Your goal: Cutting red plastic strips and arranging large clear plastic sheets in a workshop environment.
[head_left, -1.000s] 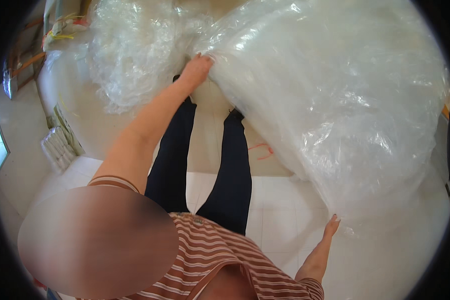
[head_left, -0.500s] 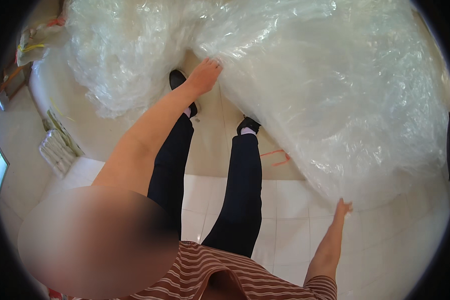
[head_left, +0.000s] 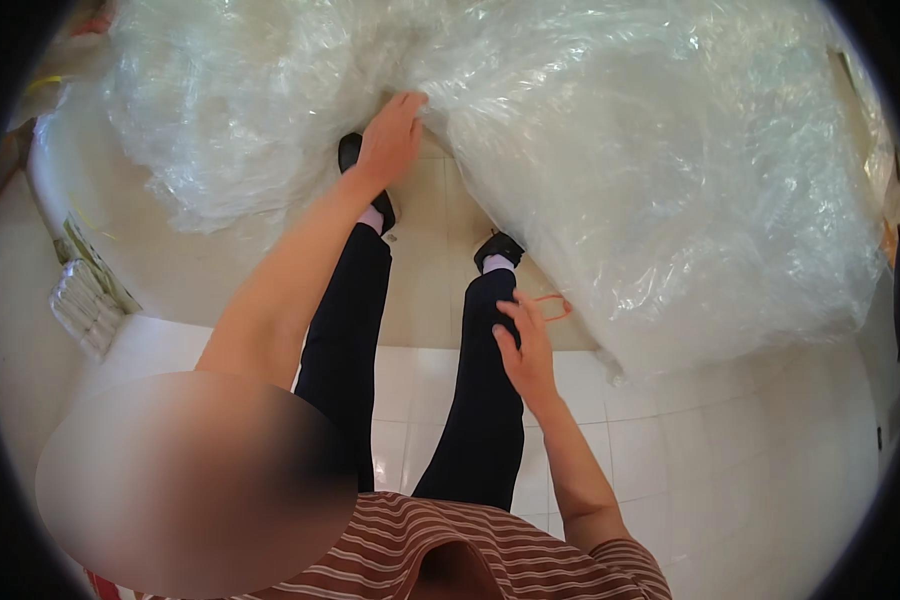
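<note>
A large sheet of clear, crinkled plastic film [head_left: 690, 200] spreads over the floor at the right. My left hand [head_left: 390, 140] reaches forward above my left shoe, its fingers closed at the film's near left edge. The fingertips are partly lost against the shiny folds. My right hand [head_left: 528, 350] is held over my right leg, fingers apart and nothing in them. Just beyond its fingertips, a thin orange-red loop of cord [head_left: 558, 307] lies beside the film's edge.
More bunched clear film [head_left: 230, 120] is piled at the left. My black shoes [head_left: 498, 246] stand between the two masses of film. A whitish bundle [head_left: 88, 310] lies on the left. Beige flooring [head_left: 430, 270] meets white tiles [head_left: 640, 450] nearer me.
My right hand has left the film's near right corner and swung inward over my right leg, opening. My left hand has moved slightly forward and left. The film's near corner has shifted left.
</note>
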Demonstrator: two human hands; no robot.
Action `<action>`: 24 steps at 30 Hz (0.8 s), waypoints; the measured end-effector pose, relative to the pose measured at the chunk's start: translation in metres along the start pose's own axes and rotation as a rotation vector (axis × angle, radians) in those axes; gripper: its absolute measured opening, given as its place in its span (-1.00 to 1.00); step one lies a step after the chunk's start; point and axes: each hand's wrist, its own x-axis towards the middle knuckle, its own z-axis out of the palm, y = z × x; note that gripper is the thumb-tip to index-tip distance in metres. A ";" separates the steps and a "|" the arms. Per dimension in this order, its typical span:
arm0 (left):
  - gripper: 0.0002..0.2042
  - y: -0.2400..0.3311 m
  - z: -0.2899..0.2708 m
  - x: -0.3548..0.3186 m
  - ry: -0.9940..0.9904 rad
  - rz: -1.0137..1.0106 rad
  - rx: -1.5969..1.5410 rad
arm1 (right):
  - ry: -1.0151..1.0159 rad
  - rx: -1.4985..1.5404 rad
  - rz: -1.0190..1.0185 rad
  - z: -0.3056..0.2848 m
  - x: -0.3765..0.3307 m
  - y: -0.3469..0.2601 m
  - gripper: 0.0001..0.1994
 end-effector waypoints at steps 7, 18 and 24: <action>-0.54 -0.051 0.024 0.065 -0.611 -0.270 -0.115 | -0.097 -0.176 0.247 0.034 -0.098 -0.006 -0.72; -0.69 -0.072 0.032 0.067 -0.345 -0.362 -0.152 | 0.052 -0.082 0.215 0.087 -0.072 -0.062 -0.93; -0.69 -0.079 0.059 0.056 -0.043 -0.131 -0.144 | 0.038 -0.159 0.255 0.081 -0.069 -0.059 -0.95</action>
